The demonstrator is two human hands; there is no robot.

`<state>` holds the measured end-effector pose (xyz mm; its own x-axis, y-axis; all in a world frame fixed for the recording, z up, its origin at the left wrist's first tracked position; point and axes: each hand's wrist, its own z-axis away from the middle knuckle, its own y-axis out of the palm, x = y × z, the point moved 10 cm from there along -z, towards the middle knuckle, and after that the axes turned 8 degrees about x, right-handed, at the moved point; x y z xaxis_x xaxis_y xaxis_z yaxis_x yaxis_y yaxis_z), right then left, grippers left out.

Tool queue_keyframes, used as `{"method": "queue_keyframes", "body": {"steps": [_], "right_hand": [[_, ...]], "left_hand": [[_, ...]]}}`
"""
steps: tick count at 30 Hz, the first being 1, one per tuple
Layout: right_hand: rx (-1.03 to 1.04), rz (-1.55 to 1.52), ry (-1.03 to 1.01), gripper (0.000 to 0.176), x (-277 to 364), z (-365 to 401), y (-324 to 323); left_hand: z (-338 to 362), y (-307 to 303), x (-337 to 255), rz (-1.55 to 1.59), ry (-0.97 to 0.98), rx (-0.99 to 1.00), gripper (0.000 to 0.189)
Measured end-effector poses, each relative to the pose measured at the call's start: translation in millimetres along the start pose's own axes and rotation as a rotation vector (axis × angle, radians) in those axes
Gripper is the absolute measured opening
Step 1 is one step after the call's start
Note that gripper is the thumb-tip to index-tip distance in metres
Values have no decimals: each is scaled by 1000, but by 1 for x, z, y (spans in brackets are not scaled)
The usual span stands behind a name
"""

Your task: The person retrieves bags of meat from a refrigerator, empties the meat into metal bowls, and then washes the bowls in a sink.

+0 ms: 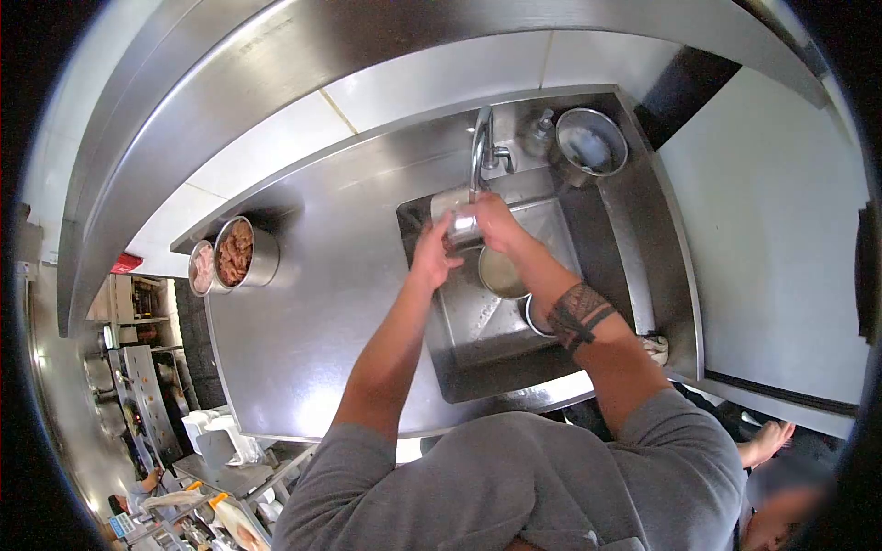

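Under the tap [481, 151], my two hands are at a shiny metal container [462, 223], blurred by motion and partly hidden. My right hand [496, 222] closes over its right side. Against its left side lies my left hand [434, 253], fingers along the metal and thumb apart. Below them in the sink [459, 367] stands a round metal pot [503, 273] with cloudy liquid in it. Another round container [539, 317] is partly covered by my right forearm.
Two metal containers with meat, a larger one [262, 257] and a smaller one [200, 268], stand at the counter's left end. A soap bottle [539, 135] and a metal pot [593, 142] are behind the sink. Another person's hand [767, 444] shows at lower right.
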<state>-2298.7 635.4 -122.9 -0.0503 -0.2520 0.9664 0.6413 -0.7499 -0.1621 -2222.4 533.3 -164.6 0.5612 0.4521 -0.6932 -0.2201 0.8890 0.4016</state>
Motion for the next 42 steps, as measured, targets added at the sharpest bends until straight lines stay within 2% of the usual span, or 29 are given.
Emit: {"method": "queue_keyframes", "body": {"steps": [1, 3, 4, 6, 8, 10, 11, 12, 14, 15, 16, 18, 20, 21, 22, 23, 24, 25, 26, 28, 30, 32, 33, 35, 37, 38, 39, 40, 42], "right_hand": [[-50, -182, 56, 30, -6, -3, 10], [-161, -549, 165, 32, -22, 1, 25], [-168, -553, 168, 32, -20, 11, 25], [441, 919, 37, 35, -4, 33, 62], [349, 869, -67, 39, 2, 26, 42], [4, 437, -8, 37, 25, 11, -12], [-86, -14, 173, 41, 17, 14, -23], [-89, -14, 175, 41, 13, 15, -14], [78, 324, -182, 41, 35, 23, 27], [400, 462, -112, 42, 23, 30, 55], [394, 458, -112, 42, 31, 35, 47], [389, 410, 126, 42, 20, 39, 18], [311, 380, 80, 41, 18, 26, -11], [242, 253, 141, 37, 23, 24, -28], [174, 124, 200, 33, 21, 23, -40], [171, 121, 201, 33, 24, 23, -44], [39, 227, 102, 29, 37, 20, -61], [-94, 333, 1, 26, 53, 20, -77], [-97, 335, -2, 26, 55, 21, -86], [-366, 397, -133, 16, 76, 42, -131], [-666, 407, -151, 18, 59, 59, -202], [-834, 582, 14, 28, 53, 75, -265], [-750, 755, 60, 32, 36, 68, -289], [-664, 919, 88, 36, -27, 46, -345], [-477, 1096, 223, 36, -99, 5, -374], [-473, 1097, 206, 36, -95, -3, -372], [-442, 1115, 299, 38, -100, -7, -370], [-414, 1131, 392, 40, -98, -7, -366], [-514, 1059, 394, 38, -56, 5, -361]], "left_hand": [[-4, 6, 11, 1, -10, 127, 88], [-20, -6, 20, 86, -60, 169, 85], [-21, -8, 24, 176, -117, 207, 84], [-21, -20, 12, 143, -83, 175, 90], [-2, -27, 27, -203, -377, 174, 94], [-6, -41, 38, -264, -351, 97, 93], [-1, -36, 31, -120, -243, 60, 89], [2, -33, 23, 23, -134, 22, 86], [-7, -44, 23, 140, -60, -47, 81], [-14, -57, 25, -60, -108, -51, 78], [-16, -63, 21, -262, -156, -52, 76], [-16, -62, 20, -404, -217, -42, 72], [-8, -36, -20, -222, 232, 69, 60], [-5, -14, -20, -9, 227, 243, 55], [-3, -4, -22, -11, 222, 245, 55], [-3, 14, -17, 77, 142, 313, 56], [-8, 28, -11, 165, 64, 380, 58], [-17, 20, 2, 64, -85, 206, 58], [-25, 31, 1, 62, -82, 209, 58], [-40, 31, -15, -522, -45, -61, 56], [-80, 32, -12, -620, 63, -99, 50], [-78, 85, -44, -1078, 525, 44, 41], [-62, 97, -60, -1083, 528, 29, 41], [-25, 123, -58, -1108, 22, 186, 43], [-51, 94, -42, -1008, 106, 186, 42], [-57, 85, -39, -902, 189, 203, 41], [-48, 82, -37, -705, 192, 237, 34], [-43, 81, -36, -705, 199, 227, 34], [-32, 65, -41, -593, 226, 73, 32]]}}
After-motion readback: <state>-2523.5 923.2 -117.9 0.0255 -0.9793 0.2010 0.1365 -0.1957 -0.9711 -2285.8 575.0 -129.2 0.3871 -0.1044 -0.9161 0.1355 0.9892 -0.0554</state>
